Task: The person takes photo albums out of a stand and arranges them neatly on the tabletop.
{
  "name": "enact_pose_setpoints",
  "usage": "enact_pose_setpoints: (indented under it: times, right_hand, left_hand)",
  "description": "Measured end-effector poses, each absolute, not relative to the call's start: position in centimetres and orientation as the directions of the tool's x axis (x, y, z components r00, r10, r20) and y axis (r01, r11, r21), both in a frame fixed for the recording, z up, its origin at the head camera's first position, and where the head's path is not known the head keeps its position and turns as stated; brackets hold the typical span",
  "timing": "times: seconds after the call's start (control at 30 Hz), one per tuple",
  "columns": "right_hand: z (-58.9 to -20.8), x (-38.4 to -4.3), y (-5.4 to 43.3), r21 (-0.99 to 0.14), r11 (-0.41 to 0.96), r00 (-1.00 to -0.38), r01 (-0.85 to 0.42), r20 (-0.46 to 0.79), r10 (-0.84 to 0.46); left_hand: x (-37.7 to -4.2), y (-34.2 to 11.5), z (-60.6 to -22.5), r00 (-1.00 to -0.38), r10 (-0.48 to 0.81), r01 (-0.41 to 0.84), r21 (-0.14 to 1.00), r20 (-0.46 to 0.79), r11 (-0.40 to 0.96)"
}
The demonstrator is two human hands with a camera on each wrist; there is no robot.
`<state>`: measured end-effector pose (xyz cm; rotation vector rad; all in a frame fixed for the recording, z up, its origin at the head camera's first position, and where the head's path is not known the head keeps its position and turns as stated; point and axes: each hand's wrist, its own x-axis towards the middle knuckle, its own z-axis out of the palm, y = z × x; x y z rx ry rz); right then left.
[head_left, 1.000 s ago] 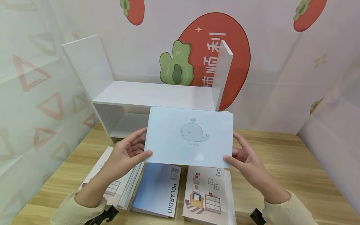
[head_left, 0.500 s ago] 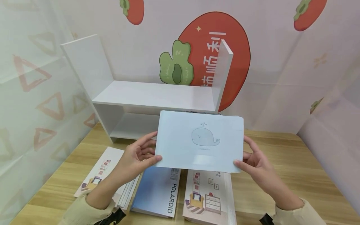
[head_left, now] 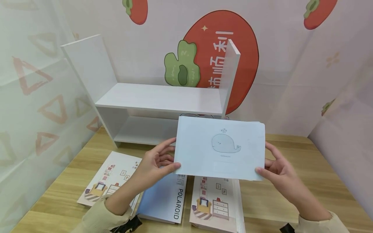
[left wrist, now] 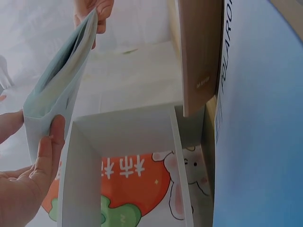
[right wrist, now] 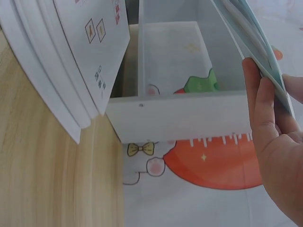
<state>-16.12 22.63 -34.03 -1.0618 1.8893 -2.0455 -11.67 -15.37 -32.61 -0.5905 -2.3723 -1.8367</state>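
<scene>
A thin pale-blue notebook [head_left: 198,145] with a small whale drawing on its cover is held up, tilted towards the head camera, in front of the shelf. My left hand [head_left: 158,163] pinches its left edge, thumb on the front and fingers behind. At the opposite edge, my right hand [head_left: 279,168] grips it the same way. From the left wrist view, the notebook [left wrist: 59,71] shows loosely parted layers along one edge. The right wrist view catches my right hand [right wrist: 279,137] with its fingers along the back cover.
A white shelf [head_left: 157,97] stands behind the notebook on the wooden table [head_left: 306,181]. Nearer lie a blue album [head_left: 161,197] marked POLAROID, a white illustrated book [head_left: 215,207] to its right and another white illustrated book [head_left: 110,174] to its left. Patterned cloth hangs around.
Both hands have carried the notebook to the right and slightly down. More of the lower shelf and of the left white book now shows.
</scene>
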Motion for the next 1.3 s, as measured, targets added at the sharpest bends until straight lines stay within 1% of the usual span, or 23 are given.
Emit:
enact_pose_setpoints:
  times: [0.13,0.4,0.53,0.83,0.93,1.03,1.2,1.3]
  right_hand:
    - [-34.1,-16.1,23.8,-0.926,-0.171,-0.740,-0.337,0.373,-0.560]
    - [-33.9,-15.8,26.2,-0.937,-0.091,-0.766,-0.336,0.328,-0.552]
    - [-34.1,-15.9,27.4,-0.943,-0.102,-0.768,-0.318,0.319,-0.556]
    - [-34.5,-16.2,30.0,-0.939,-0.190,-0.730,-0.288,0.344,-0.591]
    - [-34.6,-16.4,30.7,-0.939,-0.210,-0.727,-0.274,0.345,-0.594]
    - [-34.7,-16.4,31.4,-0.941,-0.227,-0.728,-0.251,0.338,-0.596]
    - [-35.1,-16.3,32.7,-0.951,-0.217,-0.739,-0.221,0.308,-0.599]
    - [-35.4,-16.3,33.4,-0.956,-0.188,-0.731,-0.225,0.293,-0.616]
  left_hand:
    - [-11.9,-14.5,-32.8,-0.920,0.258,0.350,0.914,0.294,0.205]
    - [-12.6,-12.6,-33.1,-0.917,0.284,0.342,0.919,0.280,0.197]
    - [-12.7,-11.6,-33.0,-0.922,0.292,0.315,0.931,0.255,0.182]
    - [-12.9,-9.2,-32.7,-0.915,0.320,0.298,0.945,0.245,0.131]
    - [-13.0,-8.5,-32.7,-0.913,0.327,0.294,0.950,0.246,0.108]
    - [-13.0,-7.8,-32.9,-0.916,0.335,0.263,0.961,0.223,0.081]
    - [-12.8,-6.8,-33.4,-0.921,0.348,0.200,0.979,0.174,0.039]
    - [-12.7,-6.4,-33.9,-0.925,0.349,0.170,0.985,0.150,0.028]
